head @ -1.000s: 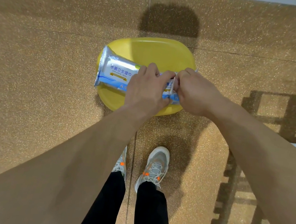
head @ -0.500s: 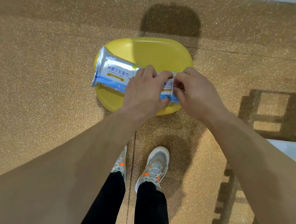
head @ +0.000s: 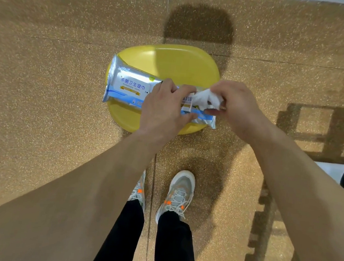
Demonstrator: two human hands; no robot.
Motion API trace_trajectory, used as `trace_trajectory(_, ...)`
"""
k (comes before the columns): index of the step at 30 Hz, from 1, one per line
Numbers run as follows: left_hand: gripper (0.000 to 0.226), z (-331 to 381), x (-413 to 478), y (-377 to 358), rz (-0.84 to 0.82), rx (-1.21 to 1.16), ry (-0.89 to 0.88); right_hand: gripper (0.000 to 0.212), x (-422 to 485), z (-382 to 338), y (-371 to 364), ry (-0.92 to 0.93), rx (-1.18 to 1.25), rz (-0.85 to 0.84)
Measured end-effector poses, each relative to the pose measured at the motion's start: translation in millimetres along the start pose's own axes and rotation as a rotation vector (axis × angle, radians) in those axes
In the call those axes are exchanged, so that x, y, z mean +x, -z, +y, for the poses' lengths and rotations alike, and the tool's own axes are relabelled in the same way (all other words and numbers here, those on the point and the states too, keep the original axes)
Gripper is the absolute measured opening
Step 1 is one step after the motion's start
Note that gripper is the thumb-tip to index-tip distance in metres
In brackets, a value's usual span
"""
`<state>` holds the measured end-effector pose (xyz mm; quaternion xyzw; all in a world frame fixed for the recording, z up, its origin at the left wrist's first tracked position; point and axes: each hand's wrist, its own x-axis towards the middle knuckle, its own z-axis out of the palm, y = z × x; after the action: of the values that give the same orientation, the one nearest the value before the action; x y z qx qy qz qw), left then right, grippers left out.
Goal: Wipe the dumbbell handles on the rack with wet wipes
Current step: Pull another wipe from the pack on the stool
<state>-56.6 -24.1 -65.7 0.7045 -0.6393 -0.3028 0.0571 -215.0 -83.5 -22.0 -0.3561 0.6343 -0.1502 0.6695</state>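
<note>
We have the wet wipes pack (head: pixel 129 85) lying crosswise over the yellow seat (head: pixel 173 64) on the floor (head: pixel 45 74). Whether it rests on the seat or hangs just above it we cannot tell. Our left hand (head: pixel 164 110) grips the pack near its middle, fingers (head: pixel 185 89) curled over the top and thumb underneath. Our right hand (head: pixel 239 107) pinches a white wipe (head: pixel 204 98) that stands bunched out of the opening, right between the two hands.

We judge the pack to be light, soft and slick in its foil skin, so it is best held across the body close to the opening, as the left hand does. Otherwise it would lift along with the sheet. The wipe is damp, limp and thin, so it clings and can tear or drag the following sheet out. It wants a pinch low on the bunched part and a steady pull away from the pack. The dumbbell handles are not in view.
</note>
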Motion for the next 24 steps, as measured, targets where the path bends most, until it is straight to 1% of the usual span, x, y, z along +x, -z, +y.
trace_trajectory(2, 0.059, 1, -1, 1, -0.002, -0.017, 0.007, 0.014, -6, 3, 7, -0.072, 0.256, 0.101)
trace_trajectory(3, 0.060, 2, -1, 1, -0.004, -0.020, 0.011, 0.012, -10, 7, 9, -0.106, 0.380, 0.121)
trace_trajectory(5, 0.060, 5, 0, 1, -0.008, -0.018, 0.023, 0.013, -20, 13, 13, -0.139, 0.600, 0.106)
trace_trajectory(7, 0.059, 9, 0, 1, -0.018, -0.003, 0.034, 0.018, -30, 16, 12, -0.123, 0.721, 0.118)
trace_trajectory(8, 0.058, 11, 0, 1, -0.025, 0.012, 0.035, 0.020, -34, 16, 11, -0.119, 0.758, 0.165)
trace_trajectory(11, 0.058, 12, -1, 1, -0.044, 0.051, 0.040, 0.020, -44, 19, 7, -0.179, 0.855, 0.416)
trace_trajectory(12, 0.058, 12, -1, 1, -0.050, 0.061, 0.045, 0.018, -46, 22, 8, -0.197, 0.886, 0.475)
trace_trajectory(13, 0.058, 12, -2, 1, -0.049, 0.069, 0.045, 0.016, -48, 24, 9, -0.213, 0.901, 0.510)
trace_trajectory(15, 0.061, 14, -7, 1, -0.016, 0.066, 0.029, 0.012, -52, 31, 13, -0.255, 0.848, 0.506)
trace_trajectory(18, 0.058, 18, -23, -2, 0.115, -0.009, -0.006, 0.006, -59, 37, 17, -0.304, 0.654, 0.408)
trace_trajectory(19, 0.057, 18, -31, -4, 0.137, -0.011, -0.032, 0.005, -60, 38, 17, -0.309, 0.594, 0.372)
trace_trajectory(21, 0.065, 17, -44, -10, 0.105, 0.053, -0.112, 0.010, -62, 41, 18, -0.314, 0.505, 0.318)
trace_trajectory(24, 0.085, 16, -51, -17, -0.057, 0.147, -0.172, 0.013, -60, 49, 18, -0.302, 0.441, 0.295)
